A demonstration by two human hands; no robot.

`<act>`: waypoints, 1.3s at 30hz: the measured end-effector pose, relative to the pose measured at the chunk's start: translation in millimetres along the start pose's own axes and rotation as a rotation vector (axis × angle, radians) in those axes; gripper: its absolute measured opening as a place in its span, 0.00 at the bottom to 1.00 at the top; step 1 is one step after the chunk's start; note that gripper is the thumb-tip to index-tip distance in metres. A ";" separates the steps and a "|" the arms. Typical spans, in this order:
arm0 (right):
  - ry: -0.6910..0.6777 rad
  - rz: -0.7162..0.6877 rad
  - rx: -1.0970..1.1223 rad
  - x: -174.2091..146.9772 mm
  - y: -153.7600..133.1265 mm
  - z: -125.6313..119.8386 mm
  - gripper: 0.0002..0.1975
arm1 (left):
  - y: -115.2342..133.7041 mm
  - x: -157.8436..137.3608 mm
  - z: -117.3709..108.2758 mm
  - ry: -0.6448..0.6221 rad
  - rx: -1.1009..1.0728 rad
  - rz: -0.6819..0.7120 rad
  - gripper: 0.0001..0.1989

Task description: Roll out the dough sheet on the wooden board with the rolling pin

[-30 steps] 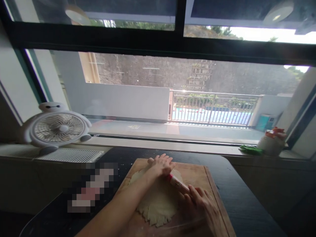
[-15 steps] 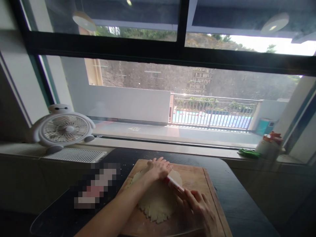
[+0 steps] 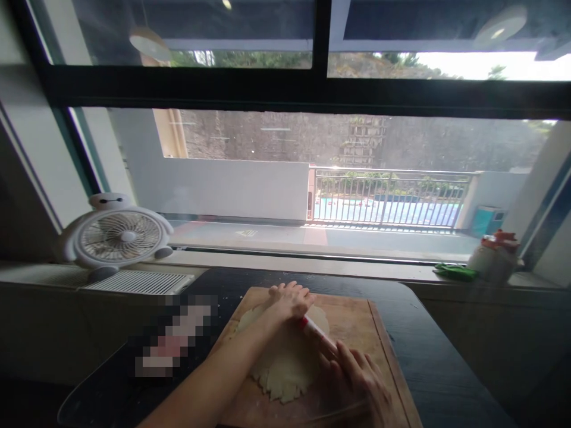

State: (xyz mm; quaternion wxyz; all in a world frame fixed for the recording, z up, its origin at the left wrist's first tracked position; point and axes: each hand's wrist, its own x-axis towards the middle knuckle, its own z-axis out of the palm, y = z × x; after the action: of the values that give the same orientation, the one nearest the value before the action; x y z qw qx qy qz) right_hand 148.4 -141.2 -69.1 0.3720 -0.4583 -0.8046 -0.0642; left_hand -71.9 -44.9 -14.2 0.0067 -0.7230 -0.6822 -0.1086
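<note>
A thin, wide sheet of dough (image 3: 285,362) with a ragged near edge lies on a wooden board (image 3: 352,321). My left hand (image 3: 292,299) rests over its far part, with fingers stretched forward and apart. From beside that palm a slim white stick with a red end (image 3: 319,334) slants down to my right hand (image 3: 359,371). My right fingers are closed around the stick's near end, low over the dough's right side. Whether my left palm touches the red end, I cannot tell.
The board lies on a dark table (image 3: 428,351) below a window. A white fan (image 3: 127,236) stands on the left ledge. On the right sill sit a green item (image 3: 455,271) and a pale container with an orange-red top (image 3: 495,258). A pixelated patch covers something at left.
The view has shifted and levelled slightly. Both hands stay in nearly the same places over the dough, and the stick keeps its slant between them.
</note>
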 end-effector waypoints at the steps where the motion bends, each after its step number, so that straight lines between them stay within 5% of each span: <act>1: 0.017 0.015 -0.002 -1.6 3.8 5.3 0.17 | 3.7 10.5 2.7 -0.015 -0.005 -0.013 0.24; 6: 0.108 0.036 -0.026 -7.2 14.1 21.9 0.17 | 20.4 50.9 15.7 -0.063 0.002 -0.082 0.24; 10: 0.160 0.019 -0.038 -9.1 14.6 26.1 0.16 | 23.4 53.6 17.3 -0.048 0.006 -0.067 0.24; 25: 0.186 -0.101 0.102 -6.6 6.8 20.9 0.16 | -16.5 -61.3 -13.5 0.079 0.153 -0.018 0.20; 39: 0.217 -0.023 0.092 -10.3 19.2 31.4 0.16 | 11.6 41.8 19.9 -0.008 0.034 -0.119 0.19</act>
State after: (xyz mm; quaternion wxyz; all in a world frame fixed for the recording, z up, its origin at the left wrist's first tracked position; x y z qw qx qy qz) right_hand 149.7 -123.4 -102.9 0.4767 -0.4221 -0.7669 -0.0805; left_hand -55.5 -1.4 -25.1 0.0100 -0.6814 -0.7258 -0.0944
